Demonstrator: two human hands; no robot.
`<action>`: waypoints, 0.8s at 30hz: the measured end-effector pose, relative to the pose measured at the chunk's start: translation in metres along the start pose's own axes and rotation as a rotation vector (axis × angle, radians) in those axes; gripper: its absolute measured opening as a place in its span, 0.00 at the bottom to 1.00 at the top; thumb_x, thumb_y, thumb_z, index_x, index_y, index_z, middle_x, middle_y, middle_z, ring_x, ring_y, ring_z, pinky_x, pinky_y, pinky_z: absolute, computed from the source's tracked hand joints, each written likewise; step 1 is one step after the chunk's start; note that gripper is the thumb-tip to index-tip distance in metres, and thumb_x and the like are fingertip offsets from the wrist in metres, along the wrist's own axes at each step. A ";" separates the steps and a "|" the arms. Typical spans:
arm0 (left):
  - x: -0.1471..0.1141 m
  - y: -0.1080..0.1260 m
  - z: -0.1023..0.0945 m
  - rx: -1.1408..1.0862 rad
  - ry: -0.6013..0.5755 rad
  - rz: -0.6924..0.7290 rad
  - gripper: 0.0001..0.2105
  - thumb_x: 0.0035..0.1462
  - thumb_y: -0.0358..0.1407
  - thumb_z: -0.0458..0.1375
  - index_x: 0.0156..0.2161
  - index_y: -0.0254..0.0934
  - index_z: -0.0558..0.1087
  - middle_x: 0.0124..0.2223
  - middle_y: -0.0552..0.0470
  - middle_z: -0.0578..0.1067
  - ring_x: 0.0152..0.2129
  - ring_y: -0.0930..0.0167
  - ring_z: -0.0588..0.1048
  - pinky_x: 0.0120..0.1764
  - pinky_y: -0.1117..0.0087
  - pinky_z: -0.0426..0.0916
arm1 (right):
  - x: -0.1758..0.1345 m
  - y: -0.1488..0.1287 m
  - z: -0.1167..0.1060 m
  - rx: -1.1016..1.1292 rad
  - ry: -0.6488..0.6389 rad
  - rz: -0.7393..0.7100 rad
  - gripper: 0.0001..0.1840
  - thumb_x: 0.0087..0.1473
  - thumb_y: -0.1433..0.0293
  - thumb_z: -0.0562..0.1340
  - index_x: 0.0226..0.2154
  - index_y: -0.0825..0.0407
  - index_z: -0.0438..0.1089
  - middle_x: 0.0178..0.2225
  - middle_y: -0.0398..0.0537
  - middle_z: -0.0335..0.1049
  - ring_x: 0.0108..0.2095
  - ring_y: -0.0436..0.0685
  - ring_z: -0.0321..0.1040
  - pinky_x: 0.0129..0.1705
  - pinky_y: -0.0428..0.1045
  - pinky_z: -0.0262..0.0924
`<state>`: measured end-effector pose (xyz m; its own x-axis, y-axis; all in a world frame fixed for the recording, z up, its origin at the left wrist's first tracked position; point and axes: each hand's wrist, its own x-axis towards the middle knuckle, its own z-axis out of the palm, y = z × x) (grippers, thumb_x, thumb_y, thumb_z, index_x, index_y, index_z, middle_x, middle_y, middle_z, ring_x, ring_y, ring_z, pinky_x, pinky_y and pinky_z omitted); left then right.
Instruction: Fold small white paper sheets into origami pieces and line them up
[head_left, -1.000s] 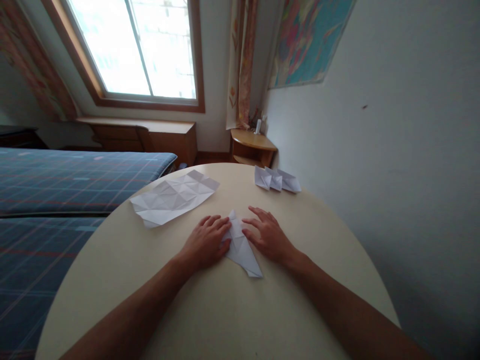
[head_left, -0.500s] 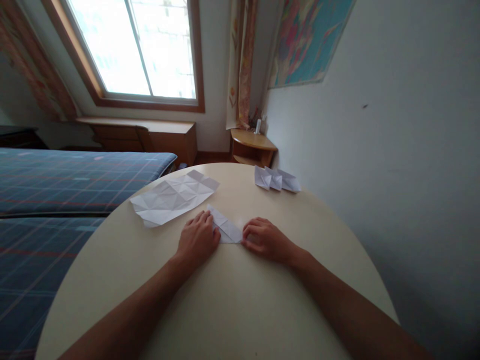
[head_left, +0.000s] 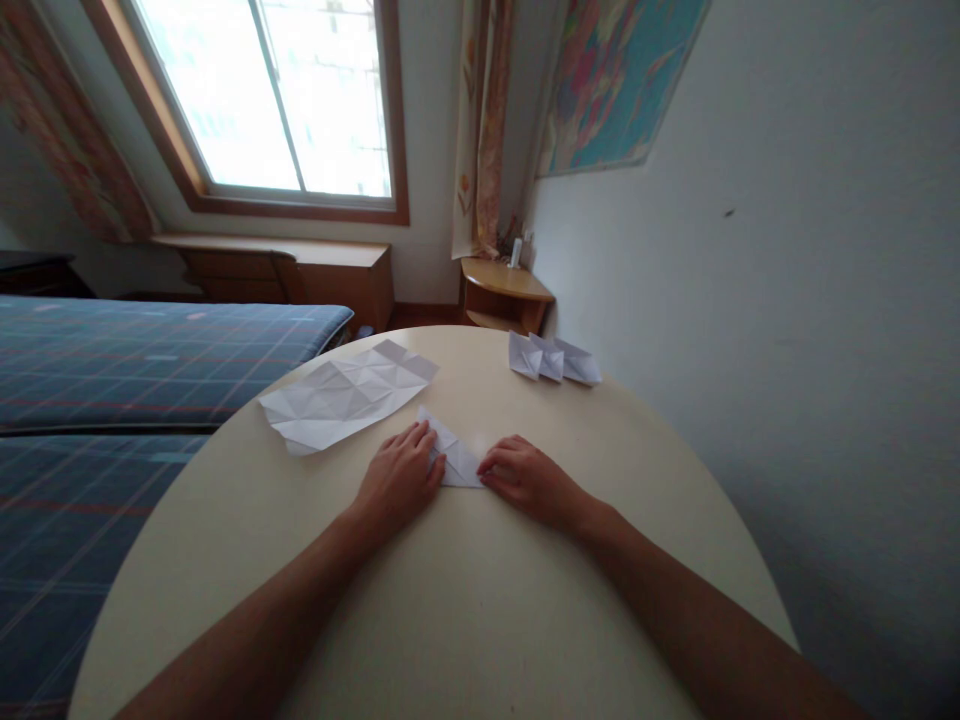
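A small folded piece of white paper (head_left: 457,462) lies on the round cream table between my hands, with creases on its face and a point at the far end. My left hand (head_left: 401,468) rests flat over its left part, fingers stretched forward and thumb apart, and hides that side. At the right corner, the fingers of my right hand (head_left: 525,475) are curled in a pinch on the paper. Beyond my left hand a larger white sheet (head_left: 345,395) is spread out, covered in crease lines.
Several folded white paper pieces (head_left: 555,358) stand overlapping near the table's far right edge. The round table (head_left: 480,620) meets a white wall (head_left: 810,300) on the right. A plaid mattress (head_left: 150,365) lies to the left; a corner shelf (head_left: 508,281) stands behind.
The folded paper has shifted slightly, and my left hand has slid a little right over it. My right fingertips have moved a bit left on its corner.
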<state>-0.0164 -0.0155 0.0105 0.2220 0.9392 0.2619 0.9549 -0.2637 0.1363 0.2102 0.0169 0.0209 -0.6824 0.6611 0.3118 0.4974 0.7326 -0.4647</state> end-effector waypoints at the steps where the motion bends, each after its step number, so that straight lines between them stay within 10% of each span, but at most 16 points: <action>1: 0.000 0.000 0.000 0.001 0.008 0.007 0.20 0.65 0.41 0.49 0.56 0.32 0.70 0.62 0.37 0.68 0.61 0.59 0.65 0.61 0.58 0.60 | 0.000 0.001 0.000 0.000 0.000 -0.013 0.03 0.56 0.74 0.65 0.35 0.51 0.76 0.37 0.50 0.75 0.43 0.57 0.69 0.49 0.52 0.63; 6: -0.004 0.007 0.003 0.013 0.020 0.012 0.31 0.59 0.56 0.53 0.58 0.35 0.68 0.63 0.34 0.66 0.62 0.53 0.63 0.60 0.53 0.61 | -0.001 0.002 0.001 -0.001 -0.010 -0.070 0.02 0.56 0.71 0.66 0.34 0.50 0.76 0.36 0.49 0.74 0.41 0.57 0.68 0.47 0.51 0.63; 24: -0.005 0.005 0.008 -0.036 -0.045 0.015 0.35 0.57 0.58 0.54 0.62 0.34 0.64 0.67 0.34 0.60 0.66 0.54 0.56 0.65 0.52 0.51 | -0.004 -0.007 -0.003 -0.137 -0.030 -0.135 0.03 0.58 0.69 0.64 0.34 0.49 0.75 0.44 0.50 0.75 0.45 0.56 0.70 0.49 0.51 0.66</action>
<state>-0.0114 -0.0196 0.0025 0.2460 0.9436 0.2216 0.9438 -0.2853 0.1671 0.2114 0.0095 0.0257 -0.7625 0.5519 0.3377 0.4673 0.8307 -0.3025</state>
